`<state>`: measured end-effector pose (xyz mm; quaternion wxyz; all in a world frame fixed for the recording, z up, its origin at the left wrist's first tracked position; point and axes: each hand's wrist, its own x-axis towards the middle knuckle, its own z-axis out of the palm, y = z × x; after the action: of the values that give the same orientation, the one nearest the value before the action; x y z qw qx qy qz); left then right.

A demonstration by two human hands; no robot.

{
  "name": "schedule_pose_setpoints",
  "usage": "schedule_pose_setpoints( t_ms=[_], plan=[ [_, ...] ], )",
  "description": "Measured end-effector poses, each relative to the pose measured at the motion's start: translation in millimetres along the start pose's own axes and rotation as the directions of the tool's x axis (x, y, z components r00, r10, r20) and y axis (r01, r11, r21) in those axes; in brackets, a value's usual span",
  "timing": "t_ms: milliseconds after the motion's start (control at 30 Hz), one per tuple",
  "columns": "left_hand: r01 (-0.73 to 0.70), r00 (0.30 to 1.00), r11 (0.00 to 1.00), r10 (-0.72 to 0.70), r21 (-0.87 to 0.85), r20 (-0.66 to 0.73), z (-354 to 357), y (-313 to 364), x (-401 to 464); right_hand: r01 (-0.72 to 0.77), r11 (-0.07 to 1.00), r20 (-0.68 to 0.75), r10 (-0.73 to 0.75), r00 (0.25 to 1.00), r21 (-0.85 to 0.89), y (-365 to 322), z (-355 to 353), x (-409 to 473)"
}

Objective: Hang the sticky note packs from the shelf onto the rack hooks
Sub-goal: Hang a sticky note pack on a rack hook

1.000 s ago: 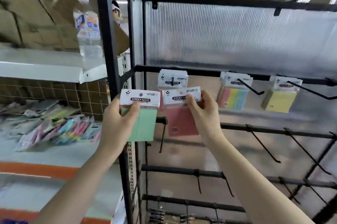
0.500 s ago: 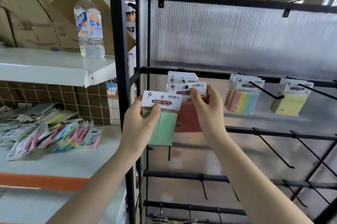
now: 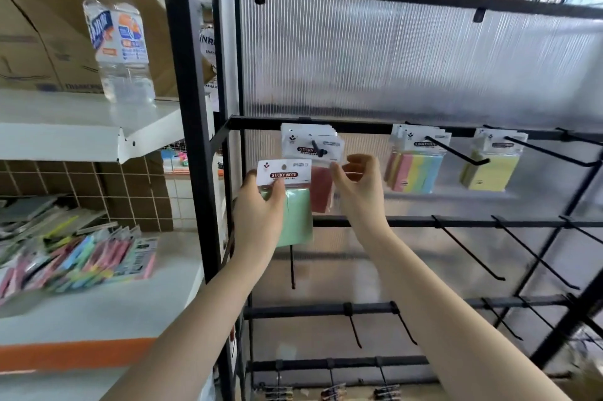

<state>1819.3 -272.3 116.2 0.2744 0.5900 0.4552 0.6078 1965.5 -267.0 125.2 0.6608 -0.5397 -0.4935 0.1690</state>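
My left hand (image 3: pixel 259 208) grips a green sticky note pack (image 3: pixel 295 211) by its white header card, in front of the black rack's (image 3: pixel 192 146) left post. Just right of it, red sticky note packs (image 3: pixel 310 147) hang on the top row's leftmost hook (image 3: pixel 319 150). My right hand (image 3: pixel 357 183) hovers beside those packs with fingers loosely curled and nothing in it. Further right hang multicolour packs (image 3: pixel 414 169) and yellow packs (image 3: pixel 491 169) on their own hooks.
A white shelf (image 3: pixel 98 309) at the left carries a pile of loose sticky note packs (image 3: pixel 78 257). A water bottle (image 3: pixel 117 38) and cardboard boxes stand on the upper shelf (image 3: pixel 81 126). Several bare hooks (image 3: pixel 470 253) stick out from the lower rack bars.
My right hand lifted the red pack onto the leftmost hook and let go of it. My left hand carried the green pack up and right, closer to the rack.
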Motion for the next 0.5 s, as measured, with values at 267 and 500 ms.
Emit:
schedule_pose_setpoints(
  t_ms=[267, 500],
  plan=[
    [0.044, 0.999, 0.999, -0.044, 0.033, 0.009, 24, -10, -7, -0.028, 0.997, 0.040, 0.030, 0.999, -0.069, 28, -24, 0],
    [0.055, 0.998, 0.998, -0.055, 0.006, 0.038, 73, -1, -54, -0.085, 0.995, 0.212, 0.094, 0.973, -0.051, 37, -74, -8]
  ],
)
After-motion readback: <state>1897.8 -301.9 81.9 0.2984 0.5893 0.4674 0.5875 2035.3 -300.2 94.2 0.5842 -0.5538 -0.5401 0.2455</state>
